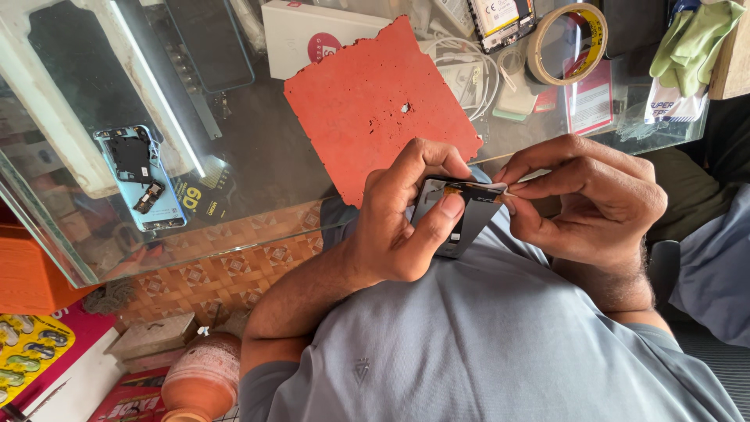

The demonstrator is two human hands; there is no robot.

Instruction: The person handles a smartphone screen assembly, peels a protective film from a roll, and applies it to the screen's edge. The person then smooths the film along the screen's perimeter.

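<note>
While the glass counter [258,168] stretches out ahead, the left hand [402,219] clamps a thin dark phone panel [457,215] against the grey shirt [500,336], thumb pressed flat on its face. The right hand [590,199] pinches a small orange-brown strip [500,195] at the panel's top corner, fingertips tight on it. Just beyond lies a red mat [375,101]; an opened blue phone [141,176] sits far off to the side, and a tape roll [566,43] rests near the back.
</note>
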